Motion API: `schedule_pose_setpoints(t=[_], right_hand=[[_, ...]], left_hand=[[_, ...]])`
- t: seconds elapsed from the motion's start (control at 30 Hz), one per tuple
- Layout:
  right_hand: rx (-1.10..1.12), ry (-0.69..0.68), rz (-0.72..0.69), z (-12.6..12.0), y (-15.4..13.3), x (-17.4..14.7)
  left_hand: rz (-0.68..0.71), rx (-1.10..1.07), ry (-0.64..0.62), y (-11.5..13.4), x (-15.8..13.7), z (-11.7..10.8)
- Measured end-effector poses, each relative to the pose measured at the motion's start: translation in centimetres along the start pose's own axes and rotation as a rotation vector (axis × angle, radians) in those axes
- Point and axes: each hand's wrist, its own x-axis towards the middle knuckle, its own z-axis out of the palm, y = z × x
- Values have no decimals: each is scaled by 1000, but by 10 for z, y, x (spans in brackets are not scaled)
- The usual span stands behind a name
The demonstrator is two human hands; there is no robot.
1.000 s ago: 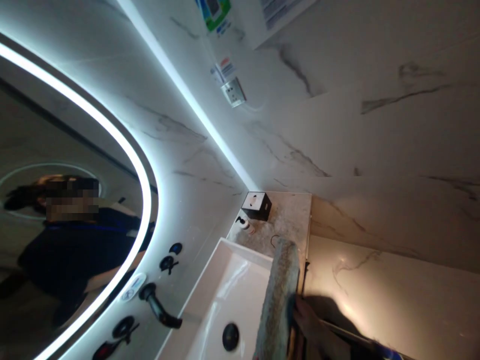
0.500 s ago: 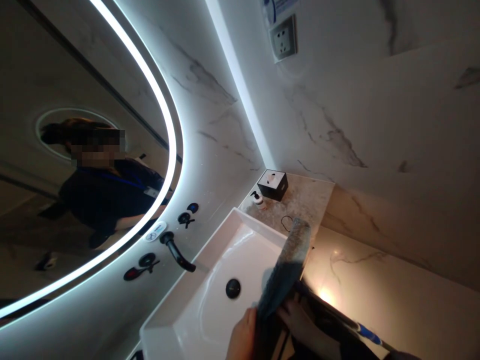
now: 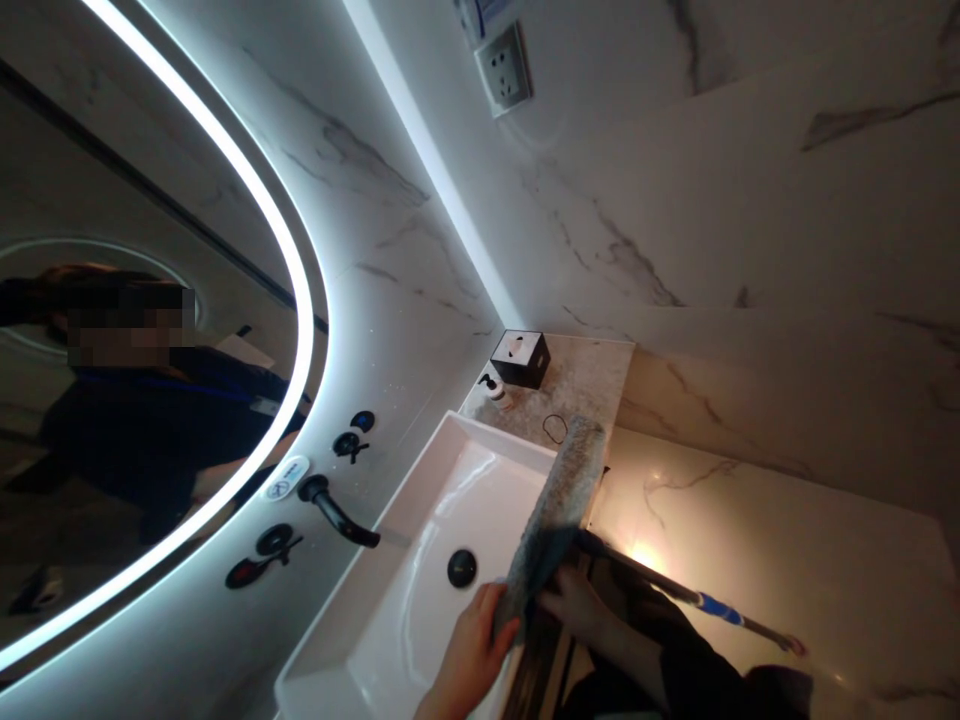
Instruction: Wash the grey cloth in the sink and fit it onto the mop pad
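A flat mop head [image 3: 559, 495] with a grey, fuzzy pad lies slantwise over the front rim of the white sink [image 3: 495, 450]. My left hand [image 3: 476, 635] grips its near end, with the thumb on the pad. Against the pad's right side is my right hand [image 3: 581, 605], fingers closed at the edge and partly hidden in shadow. The mop pole [image 3: 652, 575], dark with a blue section, runs from the head toward the lower right, passing beyond my right forearm.
On the stone counter [image 3: 592, 375] stand a tissue box [image 3: 521, 358] and a pump bottle [image 3: 495, 390], near a thin dark loop [image 3: 555, 430]. A black faucet [image 3: 341, 515] juts from the wall beside the lit mirror [image 3: 304, 300], which reflects a person. A socket [image 3: 504, 70] is higher up.
The view has shifted, so the mirror and wall sit further left. My left hand has closed further around the pad's near end. More of the pole shows.
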Motion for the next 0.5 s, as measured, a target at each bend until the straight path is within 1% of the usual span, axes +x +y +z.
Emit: schedule_pose_setpoints(t=[0.07,0.13,0.2,0.27,0.3,0.4,0.5], right_hand=[[-10,3,-9,0,-4,-1],[-17,15,6,1,-6,-2],[-8,25,34,2,-7,-2],[6,21,57,4,-7,-1],[7,18,63,4,-6,-1],[11,20,81,6,-3,-1],[21,48,46,6,1,0]], left_hand=[[48,-100,6,-9,-5,-2],[12,-78,4,-16,-6,1],[-102,4,-21,-18,-5,7],[-232,104,-78,-14,-2,14],[-275,156,-111,-11,0,17],[-340,333,-173,2,2,20],[-360,451,-193,9,-1,12]])
